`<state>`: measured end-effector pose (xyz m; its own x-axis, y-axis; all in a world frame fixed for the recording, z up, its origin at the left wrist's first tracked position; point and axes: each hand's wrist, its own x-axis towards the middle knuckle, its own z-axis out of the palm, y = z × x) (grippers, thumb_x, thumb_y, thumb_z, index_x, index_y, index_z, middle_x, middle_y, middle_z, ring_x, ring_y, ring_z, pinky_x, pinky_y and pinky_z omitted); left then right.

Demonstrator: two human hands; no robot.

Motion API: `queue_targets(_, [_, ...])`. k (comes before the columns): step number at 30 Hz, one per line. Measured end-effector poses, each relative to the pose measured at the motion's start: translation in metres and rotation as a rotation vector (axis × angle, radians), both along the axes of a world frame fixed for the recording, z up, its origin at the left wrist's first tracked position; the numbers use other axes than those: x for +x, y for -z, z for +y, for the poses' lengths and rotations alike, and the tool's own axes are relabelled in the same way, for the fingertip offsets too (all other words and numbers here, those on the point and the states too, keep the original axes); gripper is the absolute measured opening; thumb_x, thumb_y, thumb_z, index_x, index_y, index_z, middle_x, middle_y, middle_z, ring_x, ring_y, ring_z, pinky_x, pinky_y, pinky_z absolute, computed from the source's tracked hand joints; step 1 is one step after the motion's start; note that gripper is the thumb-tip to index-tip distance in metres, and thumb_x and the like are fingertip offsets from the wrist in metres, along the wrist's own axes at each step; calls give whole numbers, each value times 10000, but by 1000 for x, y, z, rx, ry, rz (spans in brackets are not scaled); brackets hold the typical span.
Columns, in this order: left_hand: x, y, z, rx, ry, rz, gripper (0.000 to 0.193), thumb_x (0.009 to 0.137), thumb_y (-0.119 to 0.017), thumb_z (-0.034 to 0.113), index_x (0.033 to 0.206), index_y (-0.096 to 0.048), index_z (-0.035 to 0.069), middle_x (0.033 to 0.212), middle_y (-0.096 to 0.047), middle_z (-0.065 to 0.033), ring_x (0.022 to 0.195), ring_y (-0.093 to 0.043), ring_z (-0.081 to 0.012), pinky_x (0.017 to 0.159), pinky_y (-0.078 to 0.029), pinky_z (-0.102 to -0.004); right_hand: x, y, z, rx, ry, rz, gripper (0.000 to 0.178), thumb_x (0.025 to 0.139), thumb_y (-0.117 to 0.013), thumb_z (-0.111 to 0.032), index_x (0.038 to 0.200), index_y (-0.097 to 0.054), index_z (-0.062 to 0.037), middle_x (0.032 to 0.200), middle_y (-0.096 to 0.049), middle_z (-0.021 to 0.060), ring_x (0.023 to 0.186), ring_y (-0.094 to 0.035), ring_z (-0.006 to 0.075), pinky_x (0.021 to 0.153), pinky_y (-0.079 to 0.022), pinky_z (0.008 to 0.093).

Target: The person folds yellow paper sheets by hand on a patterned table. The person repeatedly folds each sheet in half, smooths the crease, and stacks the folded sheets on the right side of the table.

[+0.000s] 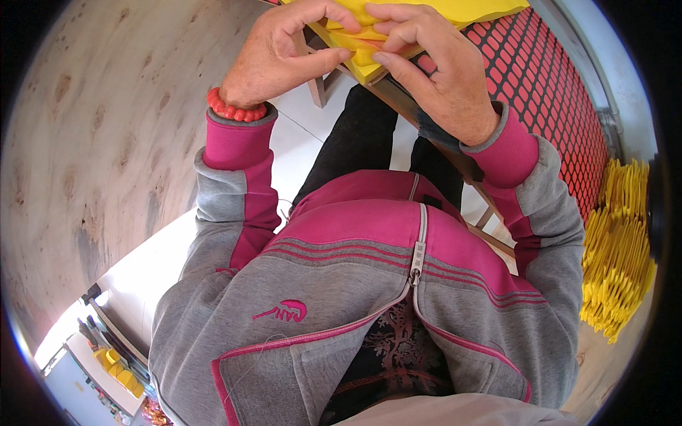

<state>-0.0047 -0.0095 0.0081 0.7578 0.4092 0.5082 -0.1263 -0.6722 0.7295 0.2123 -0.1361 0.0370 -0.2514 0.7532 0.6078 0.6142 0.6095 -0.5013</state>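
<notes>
A bright yellow folded sheet (484, 10) lies at the top edge, on the corner of a wooden surface; whether it is cloth or paper I cannot tell. My left hand (284, 53) curls its thumb and forefinger around the left side of the folds. Opposite it, my right hand (444, 71) grips the same folds between thumb and bent fingers. Between the fingertips the yellow layers are bunched, and a small orange-pink patch shows there. A red beaded bracelet (234, 106) circles my left wrist.
A pale wooden board (106, 128) fills the left side. To the right runs a red surface with black mesh (543, 92). Beyond my right elbow stands a thick stack of yellow pieces (616, 248). Yellow items (119, 369) sit at the lower left.
</notes>
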Motion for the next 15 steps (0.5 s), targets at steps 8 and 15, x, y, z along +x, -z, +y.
queue_targets(8, [1, 0, -3, -28, -9, -4, 298, 808, -777, 21, 1091, -687, 43, 1002, -672, -69, 930, -644, -173, 835, -480, -315, 1, 0, 0, -14, 9, -9, 194, 854, -746, 9, 964, -590, -28, 1216, -657, 221, 1030, -684, 327, 833, -538, 340])
queue_targets(15, [5, -3, -3, 152, -22, -69, 185, 821, -767, -4, 985, -697, 45, 929, -693, -87, 903, -650, -236, 835, -485, -356, 1, 5, -1, -103, 10, 88, 241, 840, -775, -3, 985, -583, -20, 1194, -663, 216, 937, -689, 282, 780, -552, 327])
